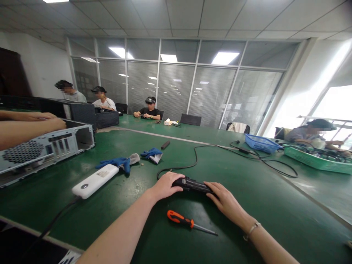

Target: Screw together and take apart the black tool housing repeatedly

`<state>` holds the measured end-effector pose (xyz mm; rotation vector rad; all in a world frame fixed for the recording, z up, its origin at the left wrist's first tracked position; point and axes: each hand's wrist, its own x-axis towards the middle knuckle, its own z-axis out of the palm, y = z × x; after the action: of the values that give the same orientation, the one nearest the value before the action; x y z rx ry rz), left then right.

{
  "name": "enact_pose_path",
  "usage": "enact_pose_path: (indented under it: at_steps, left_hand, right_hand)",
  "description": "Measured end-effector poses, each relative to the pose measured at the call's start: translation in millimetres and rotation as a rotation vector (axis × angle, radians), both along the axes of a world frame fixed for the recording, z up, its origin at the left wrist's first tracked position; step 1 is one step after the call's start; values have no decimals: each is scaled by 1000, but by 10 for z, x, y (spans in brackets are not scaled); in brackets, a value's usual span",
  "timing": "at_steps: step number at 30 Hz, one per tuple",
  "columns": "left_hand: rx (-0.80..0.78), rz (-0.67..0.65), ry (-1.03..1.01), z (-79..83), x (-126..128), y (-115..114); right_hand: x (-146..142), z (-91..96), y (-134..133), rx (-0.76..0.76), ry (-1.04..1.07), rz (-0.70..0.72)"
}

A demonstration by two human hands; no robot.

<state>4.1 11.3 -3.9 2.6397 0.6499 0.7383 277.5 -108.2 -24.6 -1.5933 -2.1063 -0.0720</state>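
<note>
A long black device (pixel 194 184) with a ridged body lies in front of me on the green tabletop. The fingers of my left hand (pixel 165 186) are wrapped round its left end, while my right hand (pixel 224 198) closes over its right end. What the device is, I cannot make out. From behind my left hand a black cable (pixel 197 157) curves away across the table. Nearer to me lies a screwdriver (pixel 180 219) with an orange and black handle, its shaft pointing right; neither hand touches it.
Blue gloves (pixel 152 154) and a white power bank-like block (pixel 95 180) lie to the left. Beyond them, another person's arm (pixel 35 126) reaches into a metal computer case (pixel 68 143). A blue basket (pixel 262 143) and a green basket (pixel 319 160) stand right. Several people sit around the table.
</note>
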Motion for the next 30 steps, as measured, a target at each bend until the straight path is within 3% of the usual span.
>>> enact_pose_path:
  at_steps: [5, 14, 30]
  left_hand:
    - [-77, -11, -9, 6, 19, -65]
    - [-152, 0, -126, 39, -15, -30]
    - [-183, 56, 38, 44, -69, 1]
  right_hand:
    - [68, 54, -87, -47, 29, 36]
    - [-1, 7, -60, 87, -8, 38]
    - [-93, 1, -11, 37, -83, 51]
